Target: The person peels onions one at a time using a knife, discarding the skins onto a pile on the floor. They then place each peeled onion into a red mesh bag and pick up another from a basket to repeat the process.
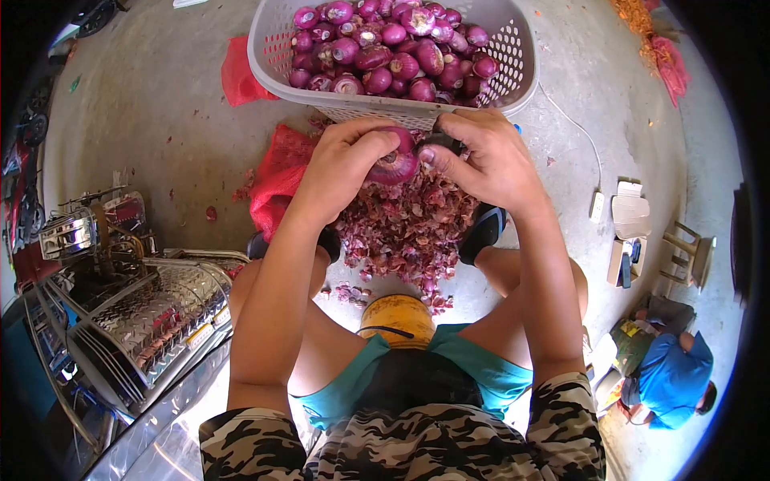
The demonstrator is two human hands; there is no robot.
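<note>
Onion (394, 169) in left fingers (375, 147); right fingers (451, 165) clenching dark object (443, 144) beside it; peeled skins (413, 220) below.

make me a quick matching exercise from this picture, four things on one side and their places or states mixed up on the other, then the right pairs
Column one
1. basket
2. loose skins
3. held onion
4. wooden stool

Column two
A. gripped in the left hand
B. off to the right, near an open cardboard box
C. grey, filled with whole onions
D. heaped on the floor between the feet

Right pairs: 1-C, 2-D, 3-A, 4-B
</note>
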